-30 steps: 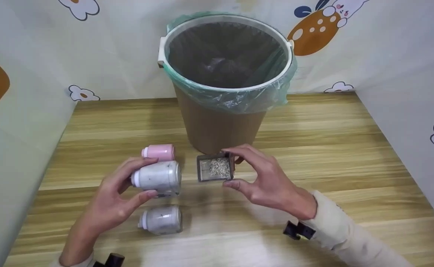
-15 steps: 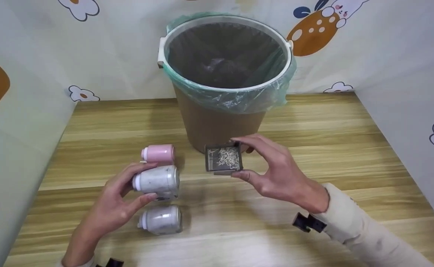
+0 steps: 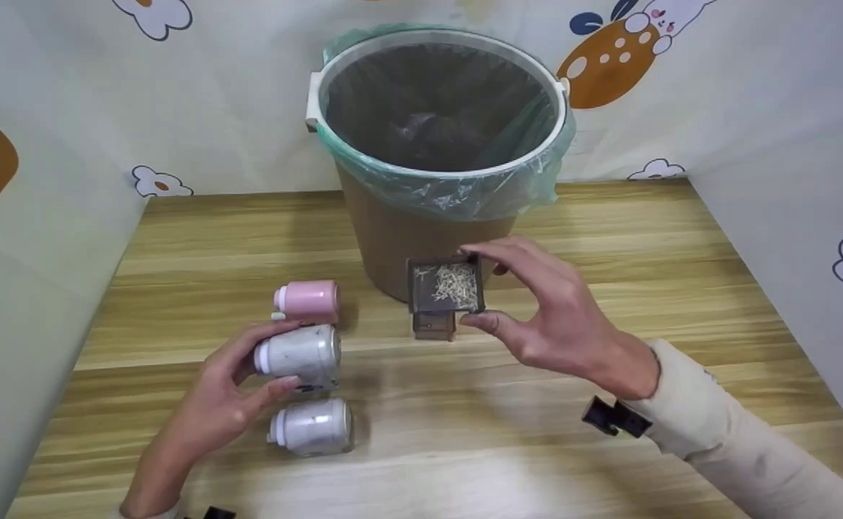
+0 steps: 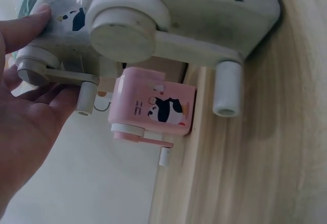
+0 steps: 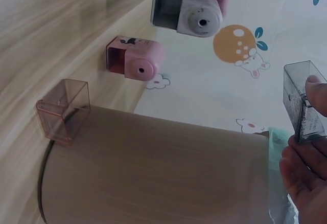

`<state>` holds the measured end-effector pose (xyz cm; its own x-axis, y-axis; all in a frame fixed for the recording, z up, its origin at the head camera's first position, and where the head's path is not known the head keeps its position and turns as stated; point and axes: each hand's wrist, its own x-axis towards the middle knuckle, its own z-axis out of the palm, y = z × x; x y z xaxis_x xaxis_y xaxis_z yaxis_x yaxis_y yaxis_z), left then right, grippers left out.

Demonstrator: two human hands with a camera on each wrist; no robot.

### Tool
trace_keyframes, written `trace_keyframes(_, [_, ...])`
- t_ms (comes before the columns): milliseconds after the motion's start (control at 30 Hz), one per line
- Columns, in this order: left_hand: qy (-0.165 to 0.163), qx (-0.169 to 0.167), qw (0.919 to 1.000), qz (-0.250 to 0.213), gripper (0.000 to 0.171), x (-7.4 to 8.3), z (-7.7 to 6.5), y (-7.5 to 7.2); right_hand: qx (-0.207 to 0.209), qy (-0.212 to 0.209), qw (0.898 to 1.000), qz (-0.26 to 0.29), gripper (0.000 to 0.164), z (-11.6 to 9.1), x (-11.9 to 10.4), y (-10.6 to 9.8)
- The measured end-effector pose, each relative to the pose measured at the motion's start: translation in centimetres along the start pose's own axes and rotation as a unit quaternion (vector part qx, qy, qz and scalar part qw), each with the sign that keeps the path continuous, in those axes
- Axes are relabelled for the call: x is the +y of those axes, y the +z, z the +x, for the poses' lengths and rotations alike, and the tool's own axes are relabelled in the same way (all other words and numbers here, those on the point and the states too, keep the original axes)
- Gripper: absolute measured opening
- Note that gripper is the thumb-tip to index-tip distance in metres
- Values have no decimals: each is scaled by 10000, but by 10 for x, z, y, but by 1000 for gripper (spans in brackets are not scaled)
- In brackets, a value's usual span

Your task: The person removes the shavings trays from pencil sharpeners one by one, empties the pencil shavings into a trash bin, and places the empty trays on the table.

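Note:
My left hand grips a white crank pencil sharpener above the table, between thumb and fingers. Its drawer slot stands empty in the right wrist view. My right hand pinches the sharpener's see-through dark drawer by its sides, in front of the bin. Pale shavings lie inside that drawer. On the table a pink sharpener with a panda print stands behind the left hand, its slot empty too. Another white sharpener stands nearer me. A see-through pinkish drawer rests close to the bin's foot.
A tall brown bin with a white rim and a green plastic liner stands at the back of the wood-grain table. Printed cloth walls close off the back and both sides.
My right hand has moved the drawer up and to the right, toward the bin, bringing the pinkish drawer into sight below it. My left hand, with the sharpener, has dipped slightly.

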<state>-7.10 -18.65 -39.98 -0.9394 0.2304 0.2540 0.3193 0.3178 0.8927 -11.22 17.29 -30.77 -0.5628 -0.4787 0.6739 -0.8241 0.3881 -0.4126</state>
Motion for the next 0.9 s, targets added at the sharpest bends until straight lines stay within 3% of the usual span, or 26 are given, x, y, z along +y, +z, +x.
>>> trace_keyframes(900, [-728, -245, 9969, 147, 56, -25, 1, -3, 397, -313, 9981, -358, 59, 27, 4, -27])
